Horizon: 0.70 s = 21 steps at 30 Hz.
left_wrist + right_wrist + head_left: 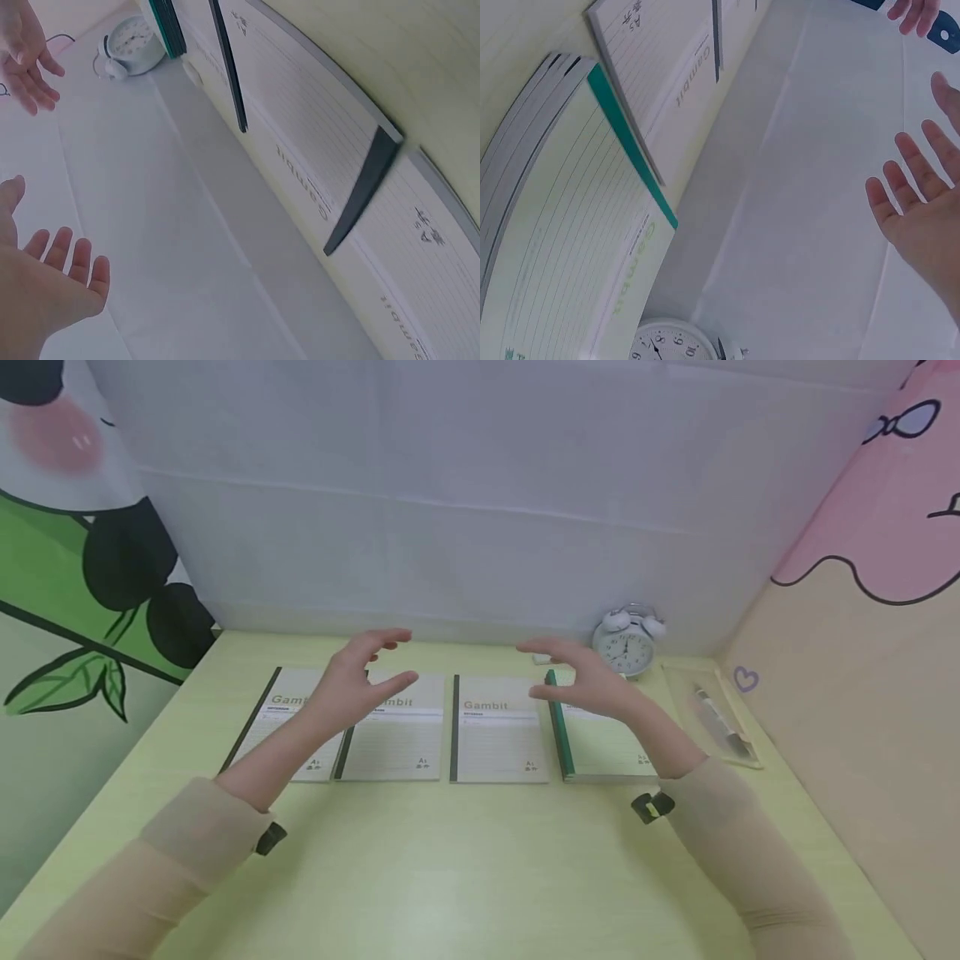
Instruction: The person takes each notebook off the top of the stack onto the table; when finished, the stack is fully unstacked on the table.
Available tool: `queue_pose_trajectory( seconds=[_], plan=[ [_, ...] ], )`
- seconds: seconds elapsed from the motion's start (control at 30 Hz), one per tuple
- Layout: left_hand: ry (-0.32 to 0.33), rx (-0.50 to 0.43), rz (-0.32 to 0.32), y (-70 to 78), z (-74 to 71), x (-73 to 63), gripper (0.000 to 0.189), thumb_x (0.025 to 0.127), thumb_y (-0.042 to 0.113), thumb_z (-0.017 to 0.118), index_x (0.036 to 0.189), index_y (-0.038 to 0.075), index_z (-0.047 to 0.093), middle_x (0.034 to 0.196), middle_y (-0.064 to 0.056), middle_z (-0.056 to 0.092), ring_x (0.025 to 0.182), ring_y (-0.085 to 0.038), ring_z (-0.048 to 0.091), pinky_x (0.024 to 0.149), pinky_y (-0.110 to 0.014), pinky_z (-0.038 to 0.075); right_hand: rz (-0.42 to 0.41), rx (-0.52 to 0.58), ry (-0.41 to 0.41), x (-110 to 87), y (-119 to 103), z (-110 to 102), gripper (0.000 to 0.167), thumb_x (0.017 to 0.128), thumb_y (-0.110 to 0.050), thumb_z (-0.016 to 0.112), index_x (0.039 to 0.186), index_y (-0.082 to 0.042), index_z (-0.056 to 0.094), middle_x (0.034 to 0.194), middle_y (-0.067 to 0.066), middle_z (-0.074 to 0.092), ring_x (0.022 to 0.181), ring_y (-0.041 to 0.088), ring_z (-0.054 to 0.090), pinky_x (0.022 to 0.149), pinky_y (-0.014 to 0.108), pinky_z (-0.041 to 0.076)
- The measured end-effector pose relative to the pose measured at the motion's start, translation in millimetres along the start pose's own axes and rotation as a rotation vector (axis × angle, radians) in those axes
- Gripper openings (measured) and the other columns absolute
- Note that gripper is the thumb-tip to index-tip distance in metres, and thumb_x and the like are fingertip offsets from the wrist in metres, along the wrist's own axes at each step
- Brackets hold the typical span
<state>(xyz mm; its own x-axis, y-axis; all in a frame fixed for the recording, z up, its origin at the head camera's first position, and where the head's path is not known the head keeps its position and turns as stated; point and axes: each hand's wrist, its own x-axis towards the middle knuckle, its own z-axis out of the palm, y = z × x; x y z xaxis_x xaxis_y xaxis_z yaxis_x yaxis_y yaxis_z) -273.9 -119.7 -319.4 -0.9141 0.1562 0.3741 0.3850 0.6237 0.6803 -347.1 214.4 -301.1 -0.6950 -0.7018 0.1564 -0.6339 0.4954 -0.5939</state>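
My left hand (356,681) hovers above the two left notebooks, thumb and fingers apart and holding nothing. Facing it, my right hand (585,681) is raised over a stack of green-spined notebooks (607,747), also with nothing in it. Three dark-spined notebooks lie in a row on the table: a left one (281,735), a second one (393,747) close beside it, and a third one (498,743) set apart by a gap. In the left wrist view the left hand (49,281) shows loosely bent fingers; in the right wrist view the right hand (926,195) has its fingers spread.
A white twin-bell alarm clock (626,643) stands at the back right, by a small white object (542,658). To its right a shallow clear tray (750,762) holds a pen (716,714). A pale cloth (450,510) hangs behind the table (450,877), between painted side walls.
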Motion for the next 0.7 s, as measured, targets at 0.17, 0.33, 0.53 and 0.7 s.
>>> queue_pose_trajectory(
  seconds=[0.17,0.33,0.53,0.7],
  plan=[
    [0.009,-0.035,-0.006,14.0,24.5,1.6,0.062,0.084,0.031,0.071,0.139,0.019,0.046,0.138,-0.002,0.048,0.128,-0.023,0.041,0.104,-0.046,0.035,-0.029,0.004,0.045,-19.0,11.9,-6.9,0.060,0.084,-0.029,0.072,0.139,-0.025,0.047,0.144,-0.006,0.043,0.133,0.018,0.038,0.105,0.044,0.035],
    [0.002,-0.060,-0.051,25.5,49.0,7.7,0.066,0.084,0.036,0.070,0.142,0.021,0.041,0.145,0.000,0.042,0.136,-0.022,0.034,0.109,-0.048,0.030,-0.039,-0.004,0.078,-34.0,29.4,-14.5,0.061,0.083,-0.024,0.073,0.138,-0.020,0.048,0.142,-0.001,0.046,0.132,0.020,0.039,0.105,0.043,0.034],
    [-0.027,-0.114,-0.082,27.7,82.7,18.6,0.079,0.082,0.044,0.070,0.147,0.024,0.031,0.150,0.005,0.034,0.139,-0.018,0.029,0.111,-0.047,0.027,0.005,-0.018,0.108,-54.6,60.7,-26.2,0.063,0.084,-0.019,0.072,0.140,-0.018,0.045,0.145,0.003,0.042,0.134,0.027,0.036,0.106,0.049,0.034],
    [-0.066,-0.147,-0.115,28.8,109.2,30.6,0.085,0.079,0.047,0.072,0.149,0.027,0.027,0.152,0.006,0.030,0.140,-0.019,0.026,0.109,-0.050,0.028,0.106,-0.088,0.135,-70.7,89.8,-35.3,0.065,0.085,-0.031,0.071,0.143,-0.031,0.040,0.151,-0.003,0.034,0.128,0.032,0.045,0.099,0.057,0.037]
  ],
)
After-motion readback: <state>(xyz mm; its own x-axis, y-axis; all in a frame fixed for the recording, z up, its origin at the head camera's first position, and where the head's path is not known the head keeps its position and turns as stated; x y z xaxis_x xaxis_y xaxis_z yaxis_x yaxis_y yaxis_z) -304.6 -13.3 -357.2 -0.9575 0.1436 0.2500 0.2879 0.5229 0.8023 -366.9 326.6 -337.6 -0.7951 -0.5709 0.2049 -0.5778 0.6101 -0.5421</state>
